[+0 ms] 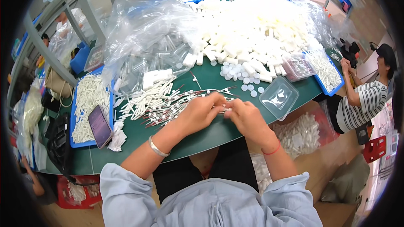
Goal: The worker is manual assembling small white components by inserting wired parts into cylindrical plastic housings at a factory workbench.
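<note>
My left hand [202,110] and my right hand [249,118] meet over the near edge of the green table [198,136], fingertips pinched close together. Between them shows a small pale piece, too small and covered to name; both hands are closed. Just beyond and left of my fingers spreads a heap of thin dark-red wires with white connectors [168,111]. Beside it lies a loose pile of short white sticks [141,101]. Several round translucent discs [251,87] are scattered past my right hand, near an open clear plastic box [279,98].
A big mound of white cylinders [248,33] and a clear plastic bag [147,25] fill the far side. Blue trays of white sticks stand left [90,109] and right [326,73]. A phone [100,126] leans on the left tray. Co-workers [366,88] sit around.
</note>
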Demonstrator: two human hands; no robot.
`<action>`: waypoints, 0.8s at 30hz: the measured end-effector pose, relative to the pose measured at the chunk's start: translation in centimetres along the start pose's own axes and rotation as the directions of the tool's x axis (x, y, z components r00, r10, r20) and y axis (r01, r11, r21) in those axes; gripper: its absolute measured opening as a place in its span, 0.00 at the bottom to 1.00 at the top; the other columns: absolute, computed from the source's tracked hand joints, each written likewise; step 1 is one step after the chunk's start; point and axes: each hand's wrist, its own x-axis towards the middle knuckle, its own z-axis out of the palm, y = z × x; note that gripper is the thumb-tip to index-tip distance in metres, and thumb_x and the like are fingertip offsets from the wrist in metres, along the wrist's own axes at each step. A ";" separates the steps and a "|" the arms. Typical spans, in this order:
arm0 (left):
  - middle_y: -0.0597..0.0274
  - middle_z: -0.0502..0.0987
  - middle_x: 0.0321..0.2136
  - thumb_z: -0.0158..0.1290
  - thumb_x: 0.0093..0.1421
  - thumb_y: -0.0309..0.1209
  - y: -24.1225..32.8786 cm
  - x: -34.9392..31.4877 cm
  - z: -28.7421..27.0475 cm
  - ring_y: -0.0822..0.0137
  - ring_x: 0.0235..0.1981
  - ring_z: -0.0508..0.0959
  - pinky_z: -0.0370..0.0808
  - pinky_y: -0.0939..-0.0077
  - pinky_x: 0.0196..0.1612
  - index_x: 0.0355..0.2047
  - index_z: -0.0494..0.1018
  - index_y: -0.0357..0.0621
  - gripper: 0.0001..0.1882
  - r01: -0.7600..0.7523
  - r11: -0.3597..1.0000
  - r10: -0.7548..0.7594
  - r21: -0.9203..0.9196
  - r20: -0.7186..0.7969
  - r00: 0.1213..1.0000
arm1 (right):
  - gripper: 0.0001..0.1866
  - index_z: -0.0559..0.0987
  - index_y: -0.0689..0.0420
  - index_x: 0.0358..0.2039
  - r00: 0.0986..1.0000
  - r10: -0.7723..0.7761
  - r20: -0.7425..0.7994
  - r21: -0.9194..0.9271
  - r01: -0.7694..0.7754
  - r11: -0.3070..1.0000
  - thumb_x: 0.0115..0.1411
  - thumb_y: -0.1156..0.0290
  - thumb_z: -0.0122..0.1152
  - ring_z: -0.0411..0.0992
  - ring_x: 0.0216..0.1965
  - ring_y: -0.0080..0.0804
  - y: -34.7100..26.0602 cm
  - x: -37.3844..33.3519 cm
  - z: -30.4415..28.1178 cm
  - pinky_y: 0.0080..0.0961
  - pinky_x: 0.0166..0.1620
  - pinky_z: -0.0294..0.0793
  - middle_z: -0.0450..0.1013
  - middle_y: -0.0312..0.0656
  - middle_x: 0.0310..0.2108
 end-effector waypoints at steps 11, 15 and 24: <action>0.52 0.75 0.33 0.58 0.54 0.28 -3.8 10.2 7.9 0.50 0.38 0.77 0.76 0.60 0.39 0.34 0.76 0.41 0.07 -0.086 0.846 0.079 0.526 0.037 0.996 | 0.06 0.79 0.64 0.36 0.765 0.482 -0.427 0.578 -0.179 0.796 0.61 0.74 0.62 0.72 0.30 0.18 2.0 -2.0 -3.9 0.18 0.36 0.71 0.77 0.37 0.29; 0.52 0.76 0.34 0.58 0.55 0.28 -4.4 9.8 7.6 0.53 0.36 0.78 0.76 0.62 0.38 0.40 0.77 0.42 0.12 -0.121 0.865 0.141 0.488 -0.005 0.990 | 0.09 0.78 0.65 0.41 0.765 0.531 -0.365 0.765 -0.079 0.639 0.63 0.74 0.60 0.74 0.33 0.22 2.6 -2.3 -4.4 0.18 0.41 0.73 0.79 0.44 0.35; 0.53 0.77 0.46 0.54 0.65 0.30 1.8 2.4 3.0 0.66 0.47 0.79 0.77 0.77 0.52 0.52 0.71 0.33 0.18 0.418 0.397 -0.407 -0.817 0.251 0.878 | 0.09 0.81 0.62 0.41 0.780 0.531 -0.330 0.835 -0.020 0.549 0.60 0.76 0.64 0.73 0.36 0.18 1.2 -2.7 -1.8 0.15 0.41 0.72 0.78 0.37 0.36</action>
